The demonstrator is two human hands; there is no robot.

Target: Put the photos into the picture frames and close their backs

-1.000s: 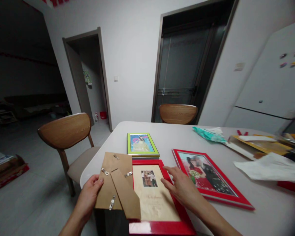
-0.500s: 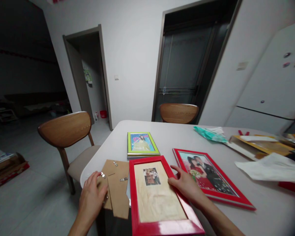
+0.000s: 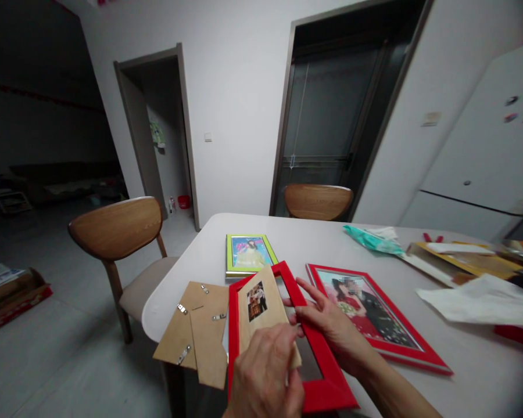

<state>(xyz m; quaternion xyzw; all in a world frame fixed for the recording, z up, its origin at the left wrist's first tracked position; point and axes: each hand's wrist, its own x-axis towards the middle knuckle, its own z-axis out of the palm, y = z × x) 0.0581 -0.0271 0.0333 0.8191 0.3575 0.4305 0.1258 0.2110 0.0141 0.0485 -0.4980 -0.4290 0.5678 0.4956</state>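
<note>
In front of me a red picture frame (image 3: pixel 314 333) is tilted up, its opening partly showing. A pale beige sheet (image 3: pixel 245 327) bearing a small photo (image 3: pixel 257 302) leans up out of the opening at an angle. My left hand (image 3: pixel 265 368) has its fingers closed on the sheet's lower right part. My right hand (image 3: pixel 331 322) grips the frame's right side, with fingertips showing through the opening. Left of the frame lies a brown backing board (image 3: pixel 176 325) with metal clips and a stand flap (image 3: pixel 209 348), overhanging the table edge.
A green-framed picture (image 3: pixel 250 253) lies behind the red frame. Another red-framed picture (image 3: pixel 370 316) lies to the right. Farther right are a teal and white wrapper (image 3: pixel 372 239), white paper (image 3: pixel 479 299) and a yellow envelope (image 3: pixel 475 261). Chairs (image 3: pixel 117 226) stand around the white table (image 3: pixel 209 244).
My left hand has moved from the backing board to the beige sheet. The sheet, flat inside the red frame before, is now lifted at an angle. My right hand's fingers have closed around the frame's side.
</note>
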